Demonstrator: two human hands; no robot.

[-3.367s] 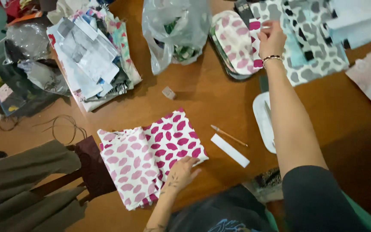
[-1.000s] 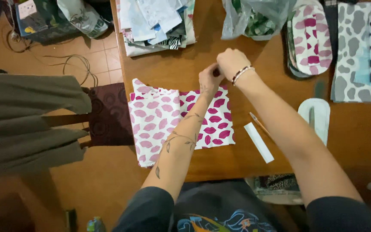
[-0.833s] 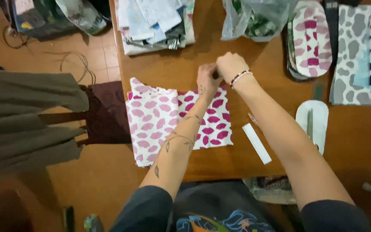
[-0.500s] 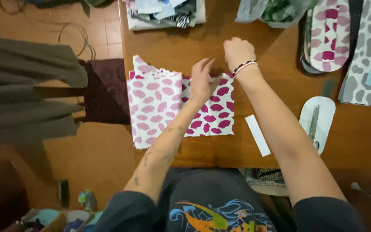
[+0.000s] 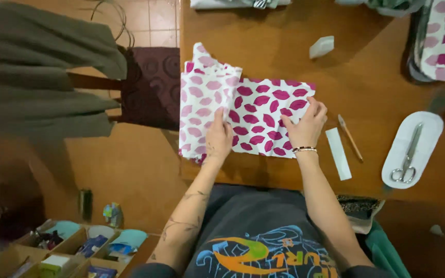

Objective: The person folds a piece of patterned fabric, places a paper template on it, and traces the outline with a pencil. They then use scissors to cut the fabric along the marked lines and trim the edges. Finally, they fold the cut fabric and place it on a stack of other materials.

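Observation:
A piece of white fabric with magenta lip-shaped prints [image 5: 263, 110] lies flat on the wooden table [image 5: 366, 67], beside a paler pink-printed piece [image 5: 202, 103] that overhangs the table's left edge. My left hand [image 5: 218, 136] presses flat on the seam where the two pieces meet. On the darker piece's right edge rests my right hand [image 5: 307, 123], a beaded bracelet on its wrist, fingers spread. Neither hand grips anything.
A white paper strip [image 5: 338, 153] and a pencil [image 5: 350, 137] lie right of the fabric. Scissors [image 5: 407, 154] rest on a white oval tray [image 5: 428, 134]. A small clear block [image 5: 321, 46] sits further back. A chair with olive cloth [image 5: 42, 67] stands left; boxes [image 5: 68, 247] sit on the floor.
Both hands slid from the fabric's far edge back toward me and now lie flat on its near half. The view tilted down, showing more floor and my shirt.

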